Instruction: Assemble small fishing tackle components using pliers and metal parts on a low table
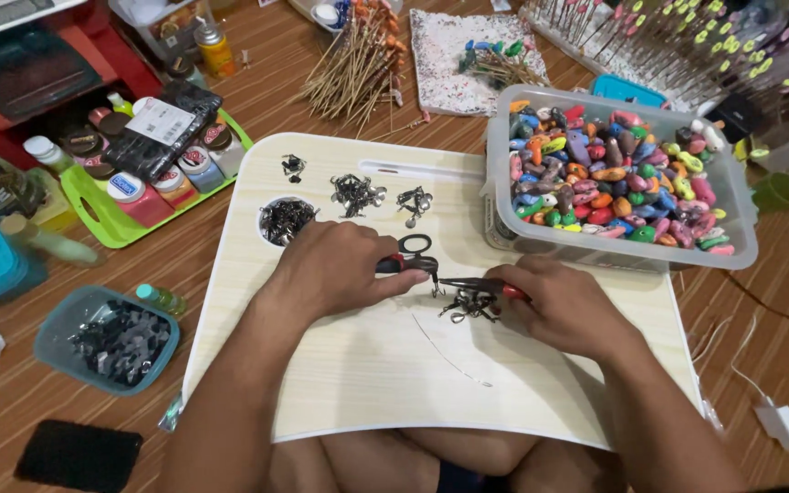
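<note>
1. Head view, looking down on pale lap tray [367, 365] set over wooden floor [230, 82].
2. Left hand [335, 269] near tray centre, fingers curled shut on red-handled tool [405, 264]; black scissors [415, 244] touching just above it.
3. Right hand [563, 306] just right of it, fingers closed around red-handled pliers [481, 287], tips pointing left toward the left hand's tool.
4. Small tangle of dark metal hooks [469, 307] lying on tray right under plier tips, between both hands.
5. More hook clusters [358, 194] along top of tray; round recess [287, 220] full of same, partly behind left wrist.
6. Clear plastic bin [741, 246] of multicoloured lure bodies [614, 173] sitting on tray's upper-right corner, just above right hand.
7. Green tray of small paint jars [111, 224] off to left; teal tub [57, 342] of dark parts lower left.
8. Bundles of sticks [358, 64] and rack of painted pieces [687, 36] at far edge, well apart from hands.
</note>
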